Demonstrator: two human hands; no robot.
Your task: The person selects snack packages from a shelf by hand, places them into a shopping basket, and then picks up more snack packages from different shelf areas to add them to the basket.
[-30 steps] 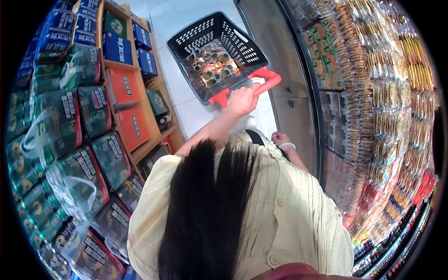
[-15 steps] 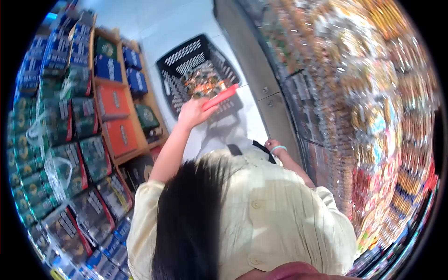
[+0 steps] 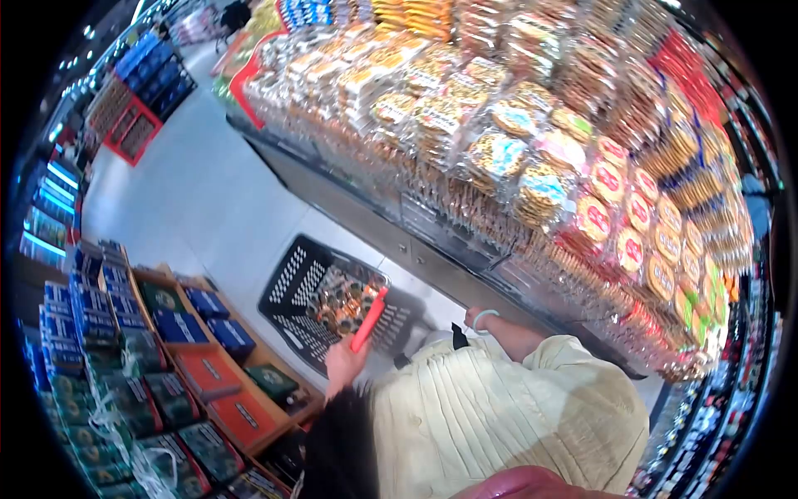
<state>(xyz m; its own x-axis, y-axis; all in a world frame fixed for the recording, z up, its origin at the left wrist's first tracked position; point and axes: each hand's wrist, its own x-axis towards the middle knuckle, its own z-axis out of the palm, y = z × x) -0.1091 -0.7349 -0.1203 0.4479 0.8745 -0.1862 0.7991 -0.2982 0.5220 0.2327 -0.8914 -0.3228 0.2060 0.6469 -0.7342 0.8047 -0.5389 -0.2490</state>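
Note:
My left hand (image 3: pixel 342 363) is closed around the red handle (image 3: pixel 369 319) of a black plastic shopping basket (image 3: pixel 287 287). The basket has slotted walls and hangs low over the pale floor. Inside it lie several jar-like items (image 3: pixel 337 303) in clear and orange packaging, too blurred to name. My right hand (image 3: pixel 476 318) is down at my side, with a pale bracelet on its wrist. Its fingers look curled, and whatever they may hold is hidden. A black strap (image 3: pixel 459 336) shows just beside that hand.
On the right, a long display (image 3: pixel 499 158) is heaped with bagged snacks above grey cabinets (image 3: pixel 416 258). Stacks of green cartons (image 3: pixel 170 399) and a wooden shelf with orange boxes (image 3: pixel 241 420) line the left. The pale floor (image 3: pixel 183 183) runs between them toward a red-framed stand (image 3: pixel 133 133).
The view has swung and tilted up, showing more of the snack display and the aisle ahead. My left hand keeps hold of the basket handle; the basket now appears lower in view.

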